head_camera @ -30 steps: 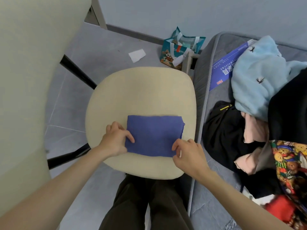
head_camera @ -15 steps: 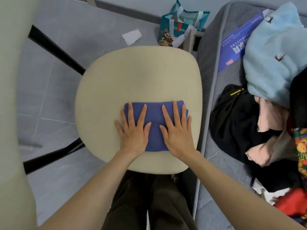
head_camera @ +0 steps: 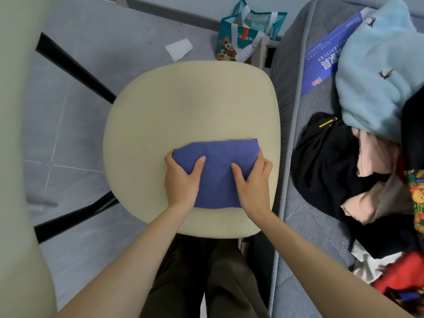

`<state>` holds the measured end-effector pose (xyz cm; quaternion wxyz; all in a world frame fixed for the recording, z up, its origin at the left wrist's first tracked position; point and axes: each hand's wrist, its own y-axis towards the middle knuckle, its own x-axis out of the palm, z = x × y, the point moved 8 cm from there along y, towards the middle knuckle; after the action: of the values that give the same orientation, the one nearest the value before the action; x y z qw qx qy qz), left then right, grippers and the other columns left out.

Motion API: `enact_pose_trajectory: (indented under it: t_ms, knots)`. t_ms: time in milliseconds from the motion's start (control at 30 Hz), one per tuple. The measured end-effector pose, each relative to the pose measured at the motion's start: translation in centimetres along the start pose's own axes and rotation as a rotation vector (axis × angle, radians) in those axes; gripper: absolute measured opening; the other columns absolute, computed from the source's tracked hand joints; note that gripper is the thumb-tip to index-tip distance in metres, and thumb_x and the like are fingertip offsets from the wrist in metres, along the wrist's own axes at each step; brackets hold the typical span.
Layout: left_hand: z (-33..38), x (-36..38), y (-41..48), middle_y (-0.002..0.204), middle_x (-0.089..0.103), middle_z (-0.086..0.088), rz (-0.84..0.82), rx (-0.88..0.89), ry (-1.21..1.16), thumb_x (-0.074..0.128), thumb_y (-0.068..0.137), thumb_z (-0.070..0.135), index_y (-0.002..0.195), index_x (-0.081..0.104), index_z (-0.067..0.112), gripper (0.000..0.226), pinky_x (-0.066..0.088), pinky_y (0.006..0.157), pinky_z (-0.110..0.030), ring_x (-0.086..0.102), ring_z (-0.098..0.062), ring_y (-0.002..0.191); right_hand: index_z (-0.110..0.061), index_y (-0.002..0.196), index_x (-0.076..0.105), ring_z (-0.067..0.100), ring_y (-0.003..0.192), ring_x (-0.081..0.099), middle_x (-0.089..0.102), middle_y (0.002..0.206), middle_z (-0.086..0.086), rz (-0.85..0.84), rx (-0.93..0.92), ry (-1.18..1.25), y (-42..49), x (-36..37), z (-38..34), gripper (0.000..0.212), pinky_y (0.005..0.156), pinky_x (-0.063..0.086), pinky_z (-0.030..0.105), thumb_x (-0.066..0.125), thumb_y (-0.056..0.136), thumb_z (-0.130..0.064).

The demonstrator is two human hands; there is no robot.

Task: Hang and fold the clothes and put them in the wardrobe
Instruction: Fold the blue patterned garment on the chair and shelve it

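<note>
**Both hands grip a folded blue cloth on a cream chair seat**

The blue cloth (head_camera: 218,164) lies between the two hands as a flat, folded rectangle of matte fabric, its far edge slightly bowed. The left hand (head_camera: 181,180) holds its left side and the right hand (head_camera: 252,182) its right side. Each thumb lies on top of the fabric, while the fingers curl round the edge and go out of sight beneath it. A soft crease runs across the cloth between the thumbs.

Under the hands is the seat (head_camera: 190,104), a smooth cream pad with rounded corners; the cloth sits on its near half. Straight black legs (head_camera: 75,70) run out from the seat to the left of the left hand, over a floor (head_camera: 68,134) of pale grey tiles. Beyond the hands, past the seat's far edge, stands a glossy teal bag (head_camera: 247,35) with white handles, and a white scrap of paper (head_camera: 179,49) lies flat near it.

To the right of the right hand, just beside the seat, is a grey quilted mattress (head_camera: 289,88) with a corded edge. Heaped on it are a fluffy light blue fleece (head_camera: 376,72), a crumpled black garment (head_camera: 321,166), a limp pink garment (head_camera: 371,157) and a red garment (head_camera: 406,269), next to a blue printed sheet (head_camera: 321,63). Below the wrists, dark trousers (head_camera: 206,283) show.
</note>
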<state>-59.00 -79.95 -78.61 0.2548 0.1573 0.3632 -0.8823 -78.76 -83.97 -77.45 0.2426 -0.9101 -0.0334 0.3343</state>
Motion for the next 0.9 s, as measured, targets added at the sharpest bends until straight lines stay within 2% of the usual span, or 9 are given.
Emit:
enact_pose_trajectory:
  t_ms: [67,167,233,367,467,600,667,767,900]
  knots:
    - [0.1,0.0,0.1,0.125,0.057,0.001,0.006,0.049,0.079,0.065,0.086,0.043,0.136,0.034,0.012,0.067,0.039,0.080,-0.023,0.057,-0.021,0.110,-0.021,0.138,0.033,0.001,0.088,0.051,0.038,0.121,-0.005,0.004,0.007,-0.020,0.0,0.4,0.0,0.049,0.063,0.036,0.008,0.052,0.096,-0.036]
    - [0.6,-0.2,-0.1,0.130,0.055,-0.002,0.008,0.128,0.143,0.062,0.088,0.042,0.139,0.032,0.012,0.066,0.040,0.083,-0.025,0.055,-0.025,0.114,-0.022,0.138,0.033,0.011,0.097,0.055,0.052,0.119,-0.005,0.008,0.000,0.071,0.0,0.2,-0.3,0.048,0.073,0.040,0.016,0.053,0.096,-0.032]
    - [1.4,-0.6,-0.5,0.138,0.048,0.001,0.014,0.170,0.106,0.063,0.088,0.041,0.143,0.027,0.016,0.070,0.040,0.090,-0.027,0.051,-0.022,0.120,-0.028,0.143,0.025,0.004,0.093,0.057,0.055,0.118,-0.012,0.000,-0.016,0.105,-0.3,-0.4,-0.6,0.055,0.071,0.042,0.016,0.053,0.096,-0.031]
    - [2.5,-1.7,-2.4,0.139,0.045,0.009,-0.040,0.251,0.041,0.061,0.088,0.043,0.143,0.023,0.029,0.068,0.043,0.089,-0.029,0.050,-0.016,0.121,-0.033,0.147,0.016,-0.022,0.088,0.053,0.048,0.100,-0.045,0.004,-0.081,0.162,-1.9,-2.3,-1.3,0.067,0.066,0.039,-0.002,0.057,0.094,-0.026]
    - [3.3,-3.0,-5.0,0.134,0.045,0.014,-0.075,0.289,-0.007,0.060,0.090,0.039,0.135,0.030,0.034,0.055,0.044,0.087,-0.028,0.051,-0.012,0.117,-0.034,0.147,0.017,-0.026,0.093,0.049,0.040,0.107,-0.052,-0.019,-0.149,0.154,-3.8,-4.3,-2.4,0.068,0.073,0.039,-0.003,0.058,0.094,-0.024]
    - [4.0,-5.4,-10.0,0.115,0.049,0.026,-0.085,0.341,-0.032,0.061,0.090,0.030,0.118,0.042,0.035,0.034,0.038,0.082,-0.010,0.049,0.001,0.106,-0.030,0.143,0.029,-0.014,0.102,0.044,0.040,0.124,-0.030,-0.088,-0.212,0.136,-7.6,-6.7,-3.8,0.059,0.086,0.034,0.002,0.060,0.093,-0.024]
    - [3.9,-6.7,-12.7,0.116,0.051,0.023,-0.104,0.360,-0.060,0.062,0.090,0.025,0.117,0.045,0.032,0.032,0.035,0.079,-0.004,0.049,0.002,0.106,-0.030,0.139,0.035,-0.015,0.098,0.048,0.045,0.118,-0.029,-0.113,-0.231,0.128,-10.0,-8.1,-4.3,0.054,0.083,0.033,0.000,0.061,0.092,-0.025]
    - [4.9,-9.5,-16.6,0.113,0.050,0.028,-0.115,0.408,-0.124,0.062,0.090,0.020,0.119,0.046,0.029,0.034,0.033,0.079,0.003,0.048,0.014,0.102,-0.030,0.134,0.042,-0.029,0.096,0.044,0.045,0.114,-0.036,-0.140,-0.288,0.126,-13.9,-10.5,-6.1,0.048,0.077,0.032,-0.007,0.062,0.091,-0.026]
    - [7.3,-14.6,-21.9,0.111,0.050,0.032,-0.093,0.461,-0.183,0.062,0.091,0.021,0.118,0.047,0.031,0.033,0.031,0.077,0.006,0.044,0.025,0.098,-0.027,0.129,0.046,-0.022,0.105,0.045,0.049,0.122,-0.025,-0.148,-0.388,0.149,-19.5,-13.7,-10.7,0.043,0.088,0.034,-0.002,0.063,0.091,-0.020]
